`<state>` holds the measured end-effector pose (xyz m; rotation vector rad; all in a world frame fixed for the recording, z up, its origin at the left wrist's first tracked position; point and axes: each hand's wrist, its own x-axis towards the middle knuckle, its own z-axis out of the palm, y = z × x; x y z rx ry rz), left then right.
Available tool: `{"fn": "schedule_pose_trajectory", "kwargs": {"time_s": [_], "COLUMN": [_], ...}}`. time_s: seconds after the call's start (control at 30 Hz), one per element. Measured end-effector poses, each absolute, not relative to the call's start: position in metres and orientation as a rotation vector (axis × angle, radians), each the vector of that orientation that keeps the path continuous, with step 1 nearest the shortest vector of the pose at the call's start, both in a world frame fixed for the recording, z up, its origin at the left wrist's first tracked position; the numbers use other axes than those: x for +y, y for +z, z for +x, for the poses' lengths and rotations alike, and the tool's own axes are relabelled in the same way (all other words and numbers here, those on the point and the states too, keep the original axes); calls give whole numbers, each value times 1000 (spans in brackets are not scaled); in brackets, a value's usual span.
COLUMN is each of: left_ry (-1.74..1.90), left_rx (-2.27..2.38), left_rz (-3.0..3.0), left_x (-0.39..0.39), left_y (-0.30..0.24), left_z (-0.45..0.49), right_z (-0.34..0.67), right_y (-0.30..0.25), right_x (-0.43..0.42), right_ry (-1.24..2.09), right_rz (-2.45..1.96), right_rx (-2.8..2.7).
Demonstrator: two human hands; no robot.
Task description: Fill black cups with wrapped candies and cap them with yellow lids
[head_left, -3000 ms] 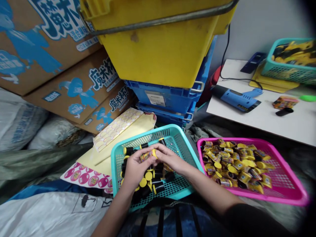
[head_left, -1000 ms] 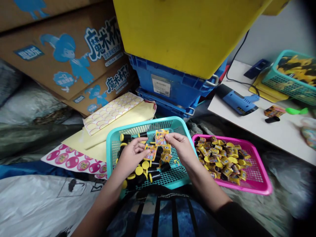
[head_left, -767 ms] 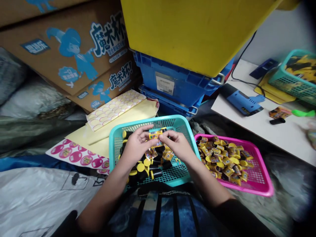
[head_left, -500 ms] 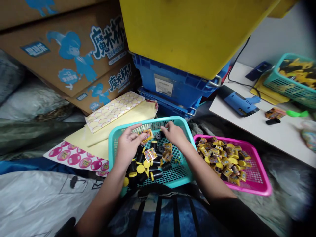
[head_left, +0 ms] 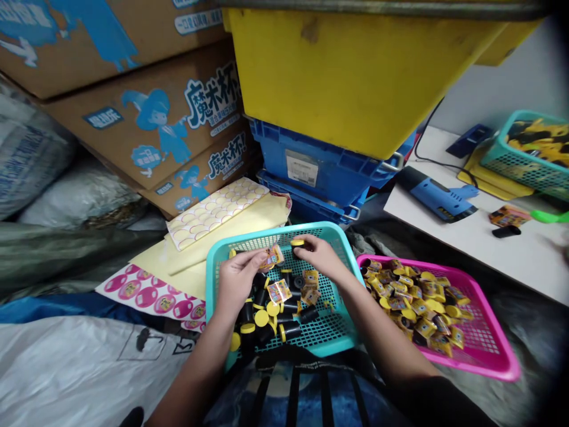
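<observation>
My left hand (head_left: pixel 237 276) pinches a printed orange-and-yellow label sleeve (head_left: pixel 273 256) over the left part of a turquoise basket (head_left: pixel 284 232). In my right hand (head_left: pixel 317 255) is a small black canister with a yellow lid (head_left: pixel 297 244), held upright between thumb and fingers near the basket's far side. Beneath my hands lie several black canisters (head_left: pixel 290 330) with yellow lids. A loose label (head_left: pixel 280 292) rests on top of them, and more folded labels (head_left: pixel 310 279) lie to its right.
To the right stands a pink basket (head_left: pixel 493 332) full of labelled canisters. A white table (head_left: pixel 448 237) holds a blue heat gun (head_left: pixel 438 193) and another turquoise basket (head_left: pixel 528 157). Behind are blue crates (head_left: pixel 284 148), a yellow bin (head_left: pixel 347 77), cartons (head_left: pixel 146 118) and sticker sheets (head_left: pixel 217 213).
My right hand has lifted the yellow-lidded canister from the basket and turned it upright. My left hand still holds the label sleeve, now tilted differently. The whole view has shifted slightly.
</observation>
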<state>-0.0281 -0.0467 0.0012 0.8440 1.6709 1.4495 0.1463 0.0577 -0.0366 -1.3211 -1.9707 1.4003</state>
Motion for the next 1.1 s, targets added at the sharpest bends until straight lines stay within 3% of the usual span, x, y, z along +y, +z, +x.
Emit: {"fn": "schedule_pose_trajectory", "kwargs": {"time_s": [0.1, 0.2, 0.5, 0.9, 1.1], "left_ry": [1434, 1440, 1503, 1246, 1311], "left_rx": [1659, 1652, 1688, 1452, 1320], "left_rz": [877, 884, 926, 867, 775], "left_x": [-48, -49, -48, -45, -48], "left_y": [-1, -4, -5, 13, 8], "left_z": [-30, -28, -23, -13, -7], "right_z": [158, 164, 162, 152, 144], "right_y": [-8, 13, 6, -4, -16], "right_x": [53, 46, 39, 25, 14], "right_ry": [1709, 1811, 1767, 1669, 2235], "right_rz": [-955, -807, -836, -798, -552], "right_rx": [-1514, -1428, -1570, -1582, -1109]}}
